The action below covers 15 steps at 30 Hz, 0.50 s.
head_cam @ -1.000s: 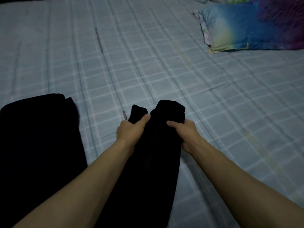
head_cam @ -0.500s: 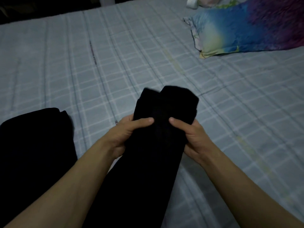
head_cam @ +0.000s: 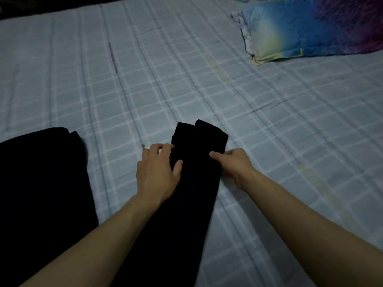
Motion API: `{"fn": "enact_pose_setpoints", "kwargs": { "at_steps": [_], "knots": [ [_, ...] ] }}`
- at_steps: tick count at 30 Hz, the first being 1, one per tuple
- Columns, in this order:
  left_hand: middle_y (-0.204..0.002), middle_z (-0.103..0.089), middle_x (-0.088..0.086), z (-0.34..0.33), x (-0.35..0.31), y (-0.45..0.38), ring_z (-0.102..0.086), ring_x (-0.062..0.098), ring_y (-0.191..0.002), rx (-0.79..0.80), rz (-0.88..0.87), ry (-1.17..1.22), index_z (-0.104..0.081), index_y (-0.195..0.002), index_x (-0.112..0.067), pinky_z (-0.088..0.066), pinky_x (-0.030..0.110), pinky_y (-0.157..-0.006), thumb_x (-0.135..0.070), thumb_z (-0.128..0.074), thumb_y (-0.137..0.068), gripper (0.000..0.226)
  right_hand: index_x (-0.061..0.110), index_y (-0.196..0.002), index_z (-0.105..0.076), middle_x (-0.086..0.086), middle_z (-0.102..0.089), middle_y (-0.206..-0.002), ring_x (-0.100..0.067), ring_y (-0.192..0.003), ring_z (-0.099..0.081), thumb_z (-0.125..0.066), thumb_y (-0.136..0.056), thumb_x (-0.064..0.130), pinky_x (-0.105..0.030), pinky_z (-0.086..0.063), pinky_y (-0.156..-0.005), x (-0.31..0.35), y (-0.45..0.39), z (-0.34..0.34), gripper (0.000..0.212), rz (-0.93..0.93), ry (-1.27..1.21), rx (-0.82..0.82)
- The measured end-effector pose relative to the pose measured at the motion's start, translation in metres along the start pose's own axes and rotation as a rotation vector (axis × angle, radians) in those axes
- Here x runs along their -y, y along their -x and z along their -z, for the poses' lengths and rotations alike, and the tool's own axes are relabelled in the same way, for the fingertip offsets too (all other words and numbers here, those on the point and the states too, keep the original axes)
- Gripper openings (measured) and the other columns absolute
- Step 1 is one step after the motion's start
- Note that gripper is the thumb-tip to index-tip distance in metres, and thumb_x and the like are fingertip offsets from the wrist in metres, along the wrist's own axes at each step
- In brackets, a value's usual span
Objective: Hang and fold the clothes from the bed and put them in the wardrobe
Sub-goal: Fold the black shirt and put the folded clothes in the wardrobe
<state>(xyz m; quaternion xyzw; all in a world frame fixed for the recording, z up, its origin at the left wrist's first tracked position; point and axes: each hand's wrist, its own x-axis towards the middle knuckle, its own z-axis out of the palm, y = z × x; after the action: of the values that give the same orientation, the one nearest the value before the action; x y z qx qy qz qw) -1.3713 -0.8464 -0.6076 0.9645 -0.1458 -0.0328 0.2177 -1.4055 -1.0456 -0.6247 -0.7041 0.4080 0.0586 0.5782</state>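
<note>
Bed [head_cam: 145,83]: covered by pale blue-grey checked sheet, lightly creased; fills nearly all of the head view.

Black trousers [head_cam: 182,193]: long, narrow, dark garment lying on the bed at centre, running from the lower edge up to a far end with two rounded lobes side by side. Fabric too dark to make out seams or folds.

Left hand [head_cam: 157,170]: on the left edge of the black trousers, just short of the far end. Back of hand up, fingers [head_cam: 163,147] spread and fairly straight, tips at the garment's edge; thumb lying on top of the cloth. Pressing rather than clamping, as far as can be told.

Right hand [head_cam: 234,162]: on the right edge of the same garment, level with the left hand. Thumb on top of the cloth, remaining fingers curled under the edge and hidden; pinching the fabric.

Second dark garment [head_cam: 41,193]: large black piece spread flat on the bed at lower left, apart from the black trousers, with a strip of sheet between.

Pillow [head_cam: 310,30]: blue, yellow and purple patterned case, at upper right of the bed, well apart from both garments.

Small tag [head_cam: 143,146]: pale, on the sheet just beside the left hand; detail too small to read.
</note>
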Motion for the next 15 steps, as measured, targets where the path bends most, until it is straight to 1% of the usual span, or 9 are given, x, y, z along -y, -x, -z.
{"fn": "enact_pose_setpoints", "kwargs": {
  "at_steps": [2, 3, 5, 6, 8, 10, 12, 14, 15],
  "knots": [
    [-0.138, -0.049, 0.005, -0.001, -0.001, -0.009, -0.047, 0.027, -0.126, 0.129, 0.059, 0.019, -0.041, -0.142, -0.024, -0.048, 0.045, -0.096, -0.045, -0.063, -0.088, 0.062, 0.002, -0.096, -0.061, -0.018, -0.071, -0.093, -0.026, -0.071, -0.07, -0.084, -0.073, 0.025, -0.03, -0.056, -0.05, 0.009, -0.004, -0.006, 0.039, -0.114, -0.231, 0.036],
    [-0.139, -0.05, 0.006, 0.0, -0.001, -0.018, -0.05, 0.028, -0.125, 0.217, 0.136, 0.127, -0.035, -0.146, -0.022, -0.048, 0.043, -0.097, -0.045, -0.067, -0.086, 0.071, -0.001, -0.105, -0.058, -0.018, -0.07, -0.094, -0.024, -0.069, -0.069, -0.082, -0.076, 0.018, -0.025, -0.052, -0.045, 0.013, -0.007, -0.008, 0.042, -0.148, -0.32, 0.04],
    [-0.137, -0.055, 0.007, 0.002, -0.003, -0.04, -0.057, 0.027, -0.12, 0.347, 0.318, 0.408, -0.03, -0.148, -0.017, -0.048, 0.041, -0.101, -0.041, -0.075, -0.081, 0.084, -0.004, -0.109, -0.057, -0.018, -0.07, -0.093, -0.025, -0.071, -0.07, -0.079, -0.078, 0.01, -0.028, -0.056, -0.049, 0.019, -0.01, -0.01, 0.04, -0.184, -0.391, 0.055],
    [-0.133, -0.057, 0.006, 0.0, -0.004, -0.052, -0.06, 0.027, -0.115, 0.38, 0.376, 0.495, -0.032, -0.146, -0.015, -0.05, 0.042, -0.1, -0.04, -0.078, -0.078, 0.086, -0.005, -0.11, -0.06, -0.019, -0.072, -0.095, -0.027, -0.076, -0.072, -0.079, -0.078, 0.007, -0.034, -0.061, -0.058, 0.02, -0.013, -0.012, 0.04, -0.192, -0.403, 0.067],
    [-0.12, -0.061, 0.003, -0.005, -0.005, -0.072, -0.064, 0.026, -0.105, 0.408, 0.434, 0.517, -0.044, -0.133, -0.01, -0.054, 0.043, -0.094, -0.04, -0.082, -0.073, 0.077, -0.003, -0.113, -0.064, -0.022, -0.072, -0.098, -0.031, -0.082, -0.072, -0.077, -0.077, 0.0, -0.041, -0.061, -0.073, 0.021, -0.015, -0.014, 0.038, -0.17, -0.42, 0.089],
    [-0.106, -0.068, 0.008, -0.013, -0.005, -0.085, -0.068, 0.026, -0.093, 0.387, 0.467, 0.5, -0.058, -0.112, -0.007, -0.058, 0.042, -0.087, -0.036, -0.084, -0.07, 0.058, 0.004, -0.116, -0.064, -0.02, -0.072, -0.101, -0.032, -0.084, -0.072, -0.073, -0.078, -0.004, -0.04, -0.06, -0.072, 0.021, -0.017, -0.015, 0.04, -0.122, -0.437, 0.137],
    [-0.097, -0.071, 0.012, -0.017, -0.01, -0.091, -0.071, 0.026, -0.085, 0.367, 0.497, 0.544, -0.065, -0.099, -0.006, -0.06, 0.041, -0.083, -0.024, -0.083, -0.071, 0.038, 0.007, -0.117, -0.064, -0.019, -0.072, -0.103, -0.032, -0.088, -0.072, -0.07, -0.08, -0.007, -0.04, -0.06, -0.073, 0.026, -0.014, -0.015, 0.04, -0.083, -0.465, 0.191],
    [-0.093, -0.07, 0.011, -0.014, -0.018, -0.096, -0.07, 0.024, -0.083, 0.337, 0.46, 0.624, -0.066, -0.1, -0.005, -0.06, 0.037, -0.079, -0.006, -0.077, -0.078, 0.024, 0.006, -0.116, -0.064, -0.02, -0.072, -0.104, -0.034, -0.092, -0.072, -0.069, -0.081, -0.008, -0.041, -0.06, -0.074, 0.032, -0.011, -0.011, 0.039, -0.076, -0.529, 0.235],
    [-0.095, -0.07, 0.01, -0.012, -0.02, -0.098, -0.07, 0.023, -0.085, 0.332, 0.428, 0.686, -0.065, -0.105, -0.005, -0.059, 0.035, -0.077, 0.002, -0.072, -0.081, 0.026, 0.005, -0.116, -0.064, -0.02, -0.072, -0.105, -0.034, -0.093, -0.071, -0.069, -0.08, -0.008, -0.042, -0.06, -0.073, 0.035, -0.009, -0.007, 0.039, -0.084, -0.572, 0.248]
  ]
}}
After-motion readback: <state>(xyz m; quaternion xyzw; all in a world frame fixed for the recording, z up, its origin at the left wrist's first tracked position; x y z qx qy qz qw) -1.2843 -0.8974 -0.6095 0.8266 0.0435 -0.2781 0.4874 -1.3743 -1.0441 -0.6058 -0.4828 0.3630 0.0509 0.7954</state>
